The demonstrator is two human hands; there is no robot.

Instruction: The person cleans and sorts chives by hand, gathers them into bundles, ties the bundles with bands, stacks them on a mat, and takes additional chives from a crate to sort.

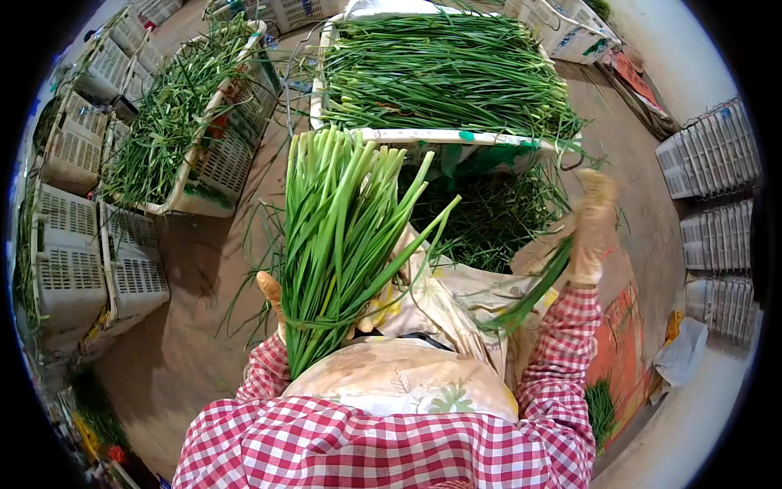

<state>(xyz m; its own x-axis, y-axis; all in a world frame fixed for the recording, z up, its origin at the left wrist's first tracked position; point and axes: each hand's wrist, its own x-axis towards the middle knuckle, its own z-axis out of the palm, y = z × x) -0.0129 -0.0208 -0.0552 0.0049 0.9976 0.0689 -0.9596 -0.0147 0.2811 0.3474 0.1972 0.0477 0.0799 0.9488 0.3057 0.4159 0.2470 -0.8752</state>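
Observation:
A thick bundle of garlic chives (334, 236) rests upright against my left forearm, pale stem ends up. My gloved left hand (273, 297) is closed round its lower part; the thumb shows at the left, and most fingers are hidden behind the leaves. Off to the right, my gloved right hand (595, 200) is raised and blurred by motion. A thin strand of garlic chives (533, 289) trails from it down toward my lap, and the hand looks closed on its upper end. A patterned apron (407, 375) covers my lap.
Ahead stands a white crate (456, 137) heaped with garlic chives (448, 69). Loose leaves (489, 224) lie in the dark space below it. To the left is another crate (232, 155) of tangled leaves, beside more crates (69, 253). Stacked crates (713, 155) line the right wall.

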